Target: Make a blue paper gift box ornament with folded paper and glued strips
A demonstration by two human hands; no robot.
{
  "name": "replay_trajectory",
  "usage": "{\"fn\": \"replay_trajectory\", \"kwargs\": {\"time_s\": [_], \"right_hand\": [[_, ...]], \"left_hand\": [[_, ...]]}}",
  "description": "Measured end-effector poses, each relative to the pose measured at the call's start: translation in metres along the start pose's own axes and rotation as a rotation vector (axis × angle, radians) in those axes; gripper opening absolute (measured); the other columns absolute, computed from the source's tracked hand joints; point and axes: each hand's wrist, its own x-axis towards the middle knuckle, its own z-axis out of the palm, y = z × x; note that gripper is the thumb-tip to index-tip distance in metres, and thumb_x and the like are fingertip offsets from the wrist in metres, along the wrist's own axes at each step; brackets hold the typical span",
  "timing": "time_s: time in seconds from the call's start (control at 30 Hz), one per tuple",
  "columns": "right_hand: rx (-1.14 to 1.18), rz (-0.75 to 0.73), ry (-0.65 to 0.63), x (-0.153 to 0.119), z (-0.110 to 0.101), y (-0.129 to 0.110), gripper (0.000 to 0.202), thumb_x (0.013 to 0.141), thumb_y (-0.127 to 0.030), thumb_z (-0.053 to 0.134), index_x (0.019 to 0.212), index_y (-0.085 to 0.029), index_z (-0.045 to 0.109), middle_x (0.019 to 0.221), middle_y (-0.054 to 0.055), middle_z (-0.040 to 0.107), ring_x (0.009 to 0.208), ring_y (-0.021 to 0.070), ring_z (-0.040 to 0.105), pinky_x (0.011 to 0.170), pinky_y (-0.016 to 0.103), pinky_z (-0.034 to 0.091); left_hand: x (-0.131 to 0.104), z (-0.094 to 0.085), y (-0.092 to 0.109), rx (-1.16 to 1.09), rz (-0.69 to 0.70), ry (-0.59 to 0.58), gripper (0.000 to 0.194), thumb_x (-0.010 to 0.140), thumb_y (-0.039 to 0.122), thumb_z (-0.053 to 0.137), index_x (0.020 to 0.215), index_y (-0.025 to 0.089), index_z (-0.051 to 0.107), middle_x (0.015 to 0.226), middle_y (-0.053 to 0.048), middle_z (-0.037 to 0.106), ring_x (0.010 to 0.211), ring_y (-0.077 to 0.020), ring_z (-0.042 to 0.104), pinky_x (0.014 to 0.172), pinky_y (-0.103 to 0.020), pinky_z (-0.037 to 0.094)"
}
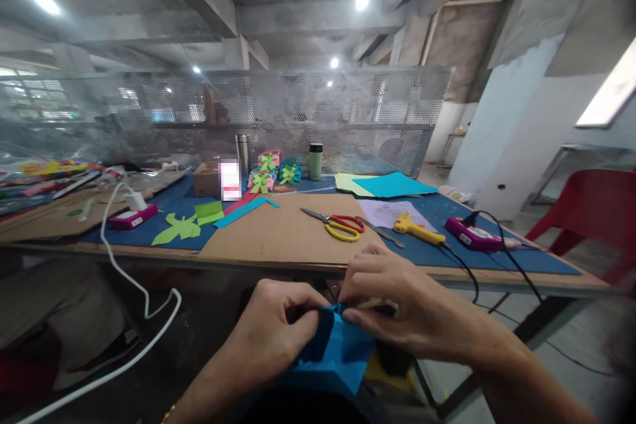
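In front of my body, below the table edge, is a piece of folded blue paper (342, 354). My left hand (271, 328) pinches its upper left edge between thumb and fingers. From the other side, my right hand (392, 298) grips the top edge close to the left fingertips, with its fingers bent. A small pale thing (381, 305) shows by the right palm; I cannot make out its kind. The fingers hide part of the paper's top fold. Scissors (338, 222) with red and yellow handles lie on the cardboard (263, 235) beyond my hands.
A yellow glue gun (419, 230) lies to the right, near a purple power strip (474, 234). Green paper cutouts (176, 228) and a blue strip (247, 211) lie to the left. Behind stand wrapped pieces with green bows (262, 181), a green bottle (315, 162) and blue sheets (395, 183).
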Motion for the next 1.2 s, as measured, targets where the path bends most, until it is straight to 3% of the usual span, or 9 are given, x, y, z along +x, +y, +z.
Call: {"fn": "replay_trajectory", "kwargs": {"time_s": [0.2, 0.5, 0.73, 0.87, 1.2], "right_hand": [[0.117, 0.037, 0.072, 0.002, 0.005, 0.007, 0.017, 0.092, -0.034, 0.066, 0.090, -0.018, 0.064, 0.085, 0.002, 0.062, 0.079, 0.0140, 0.055, 0.071, 0.027, 0.041], [0.201, 0.154, 0.066, 0.003, 0.010, -0.001, 0.006, 0.088, -0.017, 0.065, 0.084, -0.017, 0.061, 0.079, -0.001, 0.063, 0.070, 0.0102, 0.053, 0.061, 0.020, 0.041], [0.104, 0.250, 0.051, 0.003, 0.011, -0.012, 0.016, 0.078, -0.006, 0.062, 0.087, -0.019, 0.061, 0.075, -0.003, 0.060, 0.067, 0.0098, 0.051, 0.060, 0.021, 0.037], [0.087, 0.213, 0.041, 0.003, 0.013, -0.011, 0.013, 0.081, -0.008, 0.062, 0.074, -0.018, 0.057, 0.071, -0.004, 0.058, 0.065, 0.0084, 0.049, 0.060, 0.021, 0.033], [0.166, 0.122, 0.098, 0.003, 0.019, -0.008, 0.017, 0.089, -0.014, 0.060, 0.073, -0.017, 0.058, 0.070, -0.002, 0.058, 0.069, 0.0109, 0.052, 0.066, 0.025, 0.036]], "left_hand": [[-0.002, -0.004, -0.001, -0.018, -0.028, 0.017, 0.027, 0.082, 0.013, 0.059, 0.097, 0.021, 0.081, 0.080, 0.000, 0.078, 0.073, -0.0147, 0.069, 0.064, -0.020, 0.050], [-0.003, -0.004, 0.001, 0.009, -0.019, 0.016, 0.029, 0.082, 0.012, 0.057, 0.097, 0.020, 0.081, 0.083, -0.001, 0.078, 0.075, -0.0161, 0.070, 0.067, -0.021, 0.052], [-0.006, -0.002, 0.002, 0.094, 0.043, 0.013, 0.029, 0.081, 0.010, 0.057, 0.092, 0.021, 0.081, 0.076, 0.001, 0.076, 0.069, -0.0135, 0.067, 0.063, -0.020, 0.048], [-0.007, -0.003, 0.005, 0.114, 0.074, 0.001, 0.031, 0.080, 0.008, 0.057, 0.092, 0.023, 0.081, 0.077, 0.001, 0.076, 0.069, -0.0129, 0.068, 0.065, -0.019, 0.048], [-0.007, -0.006, 0.004, 0.086, -0.002, -0.032, 0.028, 0.081, 0.012, 0.057, 0.092, 0.020, 0.081, 0.073, 0.000, 0.075, 0.066, -0.0136, 0.065, 0.061, -0.020, 0.046]]}}
